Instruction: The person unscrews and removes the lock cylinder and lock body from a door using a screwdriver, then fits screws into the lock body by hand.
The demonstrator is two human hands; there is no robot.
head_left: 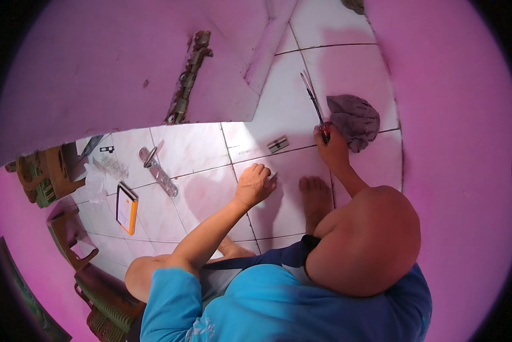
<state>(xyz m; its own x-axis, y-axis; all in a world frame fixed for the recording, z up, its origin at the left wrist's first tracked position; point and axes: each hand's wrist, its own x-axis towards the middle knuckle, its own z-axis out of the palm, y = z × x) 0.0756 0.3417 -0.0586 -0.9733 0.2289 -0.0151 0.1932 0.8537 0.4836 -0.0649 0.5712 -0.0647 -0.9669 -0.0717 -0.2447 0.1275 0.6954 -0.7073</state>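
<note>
My right hand [333, 149] grips a screwdriver [325, 131] by its red and black handle, and the long shaft points away over the floor tiles. A crumpled grey-brown cloth [355, 121] lies just right of it. My left hand [253, 185] is closed, with thumb and fingers pinched together. A small pale bit shows at its fingertips, too small to name. On the tiles between and beyond both hands rests a metal lock cylinder [277, 144], apart from either hand. My bare foot [315, 199] stands below the right hand.
A door panel [113, 68] with a worn metal lock fitting [189, 78] hangs over the upper left. A door handle with its plate [158, 173], an orange-edged box [127, 210] and clear plastic packaging [96, 181] lie left. Wooden furniture [59, 174] lines the left; a wall [455, 142] rises right.
</note>
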